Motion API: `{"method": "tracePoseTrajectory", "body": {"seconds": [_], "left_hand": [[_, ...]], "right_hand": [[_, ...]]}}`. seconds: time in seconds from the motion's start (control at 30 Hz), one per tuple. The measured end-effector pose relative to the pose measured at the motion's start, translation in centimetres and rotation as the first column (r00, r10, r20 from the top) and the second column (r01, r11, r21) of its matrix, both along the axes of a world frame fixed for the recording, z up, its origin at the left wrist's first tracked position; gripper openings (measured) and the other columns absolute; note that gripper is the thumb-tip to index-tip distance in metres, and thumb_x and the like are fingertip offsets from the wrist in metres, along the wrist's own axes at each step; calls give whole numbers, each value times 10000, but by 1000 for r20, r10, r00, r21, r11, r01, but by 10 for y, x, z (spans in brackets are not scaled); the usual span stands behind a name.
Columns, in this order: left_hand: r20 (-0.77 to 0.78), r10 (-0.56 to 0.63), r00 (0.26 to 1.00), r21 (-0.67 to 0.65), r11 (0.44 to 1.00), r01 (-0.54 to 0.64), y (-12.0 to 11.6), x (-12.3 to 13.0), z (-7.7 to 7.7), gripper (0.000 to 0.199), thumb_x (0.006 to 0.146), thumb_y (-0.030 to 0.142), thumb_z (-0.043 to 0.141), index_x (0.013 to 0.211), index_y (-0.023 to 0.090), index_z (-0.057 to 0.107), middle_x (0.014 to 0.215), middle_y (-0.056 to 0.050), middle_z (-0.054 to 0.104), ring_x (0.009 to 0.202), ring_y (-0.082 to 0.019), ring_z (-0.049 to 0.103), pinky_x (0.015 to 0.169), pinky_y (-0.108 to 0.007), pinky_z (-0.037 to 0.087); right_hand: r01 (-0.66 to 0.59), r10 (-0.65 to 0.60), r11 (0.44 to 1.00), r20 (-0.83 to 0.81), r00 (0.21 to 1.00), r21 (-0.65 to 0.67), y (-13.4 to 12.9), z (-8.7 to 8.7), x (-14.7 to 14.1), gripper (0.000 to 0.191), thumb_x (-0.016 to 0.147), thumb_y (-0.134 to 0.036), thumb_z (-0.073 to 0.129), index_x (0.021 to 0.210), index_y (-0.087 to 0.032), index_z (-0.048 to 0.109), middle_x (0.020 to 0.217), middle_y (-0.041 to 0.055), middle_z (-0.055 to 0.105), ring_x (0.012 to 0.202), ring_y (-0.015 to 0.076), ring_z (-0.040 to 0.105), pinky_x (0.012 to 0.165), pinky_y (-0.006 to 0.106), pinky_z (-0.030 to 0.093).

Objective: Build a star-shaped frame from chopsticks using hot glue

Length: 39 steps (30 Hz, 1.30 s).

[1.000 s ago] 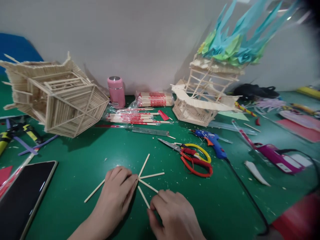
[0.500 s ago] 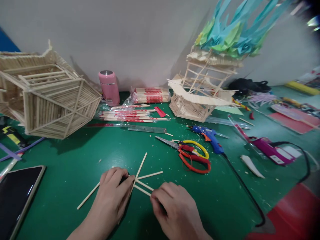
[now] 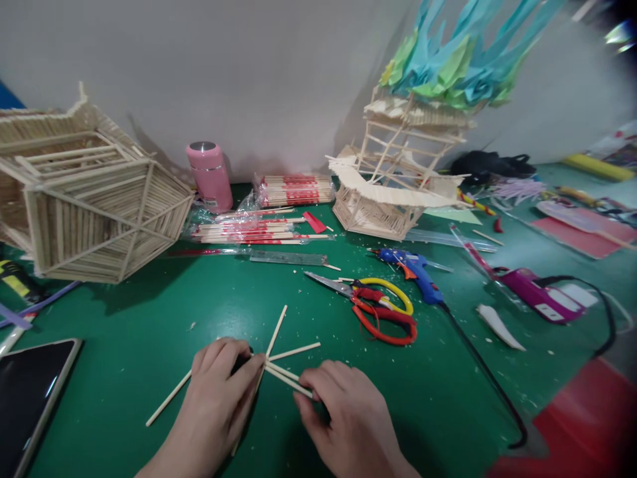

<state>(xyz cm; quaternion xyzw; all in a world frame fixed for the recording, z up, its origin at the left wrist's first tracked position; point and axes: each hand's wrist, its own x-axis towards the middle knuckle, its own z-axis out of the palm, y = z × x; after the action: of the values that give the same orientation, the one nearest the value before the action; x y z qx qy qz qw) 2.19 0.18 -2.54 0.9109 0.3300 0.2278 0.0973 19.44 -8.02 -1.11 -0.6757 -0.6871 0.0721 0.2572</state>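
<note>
Thin wooden sticks (image 3: 294, 352) fan out from one meeting point on the green table, like part of a star. My left hand (image 3: 219, 392) presses over that centre with its fingers closed on the sticks; one stick (image 3: 169, 398) pokes out to its left and another below it. My right hand (image 3: 346, 411) has thumb and fingers pinched at the outer end of a wooden stick (image 3: 286, 380), which lies close beside a second one. The inner ends are partly hidden by my left fingers. Scissors (image 3: 358, 292) with red and yellow handles lie beyond my right hand.
A blue glue gun (image 3: 423, 279) and a purple glue gun (image 3: 530, 292) lie at right with cords. Large stick models stand at left (image 3: 99, 219) and back (image 3: 383, 206). A pink flask (image 3: 210, 178), bundled sticks (image 3: 296, 190) and a phone (image 3: 30, 398) are around.
The two sticks by my right hand have come closer together at their outer ends. My right fingers have shifted along them. The whole view has turned slightly to the right.
</note>
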Motion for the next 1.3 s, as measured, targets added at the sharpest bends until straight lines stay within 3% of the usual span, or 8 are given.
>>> {"method": "tracePoseTrajectory", "body": {"seconds": [0.07, 0.27, 0.53, 0.9, 1.07, 1.3], "left_hand": [[16, -6, 1000, 13, 1000, 5, -1, 0, 1, 209, 813, 124, 436, 952, 191, 577, 870, -69, 519, 830, -211, 463, 682, -350, 370], [-43, -21, 999, -2, 1000, 21, -4, 4, 6, 208, 805, 173, 474, 972, 236, 581, 910, -61, 533, 875, -221, 466, 734, -385, 370], [-105, -45, 993, 62, 997, 52, -4, 7, 5, 222, 815, 152, 454, 945, 258, 600, 882, -57, 550, 877, -224, 469, 714, -368, 365], [-10, -17, 1000, 11, 1000, 17, -2, 0, 3, 266, 789, 139, 458, 1024, 220, 554, 909, -68, 538, 880, -227, 475, 723, -370, 365], [45, 33, 998, -5, 999, -33, -1, -9, 1, 262, 777, 104, 426, 981, 189, 567, 903, -73, 528, 899, -234, 467, 729, -373, 362], [59, 38, 998, -6, 999, -37, -1, -9, 0, 255, 778, 80, 416, 950, 188, 570, 885, -68, 524, 889, -228, 462, 727, -381, 369]], "right_hand": [[10, -10, 1000, -22, 1000, -8, -4, 2, 4, 20, 736, -222, 517, 731, -214, 534, 621, -6, 529, 537, 145, 457, 493, 244, 276], [27, -32, 996, -56, 998, -82, -18, 3, 23, 169, 725, -217, 550, 893, -200, 541, 740, 30, 564, 634, 172, 527, 541, 263, 382], [-55, 34, 977, -105, 994, -204, -17, 3, 29, 106, 787, -216, 504, 852, -229, 586, 786, 30, 574, 700, 175, 524, 590, 278, 399], [-46, 24, 985, -129, 991, -167, -19, 4, 30, 141, 764, -234, 533, 894, -217, 584, 813, 38, 582, 725, 187, 533, 617, 298, 423], [-25, 13, 996, -135, 991, -88, -19, 3, 29, 166, 737, -205, 559, 902, -221, 565, 797, 30, 594, 705, 187, 539, 604, 300, 424], [-70, 58, 994, -135, 989, -89, -19, 1, 26, 122, 746, -187, 538, 859, -227, 565, 786, 26, 596, 691, 177, 539, 580, 281, 416]]}}
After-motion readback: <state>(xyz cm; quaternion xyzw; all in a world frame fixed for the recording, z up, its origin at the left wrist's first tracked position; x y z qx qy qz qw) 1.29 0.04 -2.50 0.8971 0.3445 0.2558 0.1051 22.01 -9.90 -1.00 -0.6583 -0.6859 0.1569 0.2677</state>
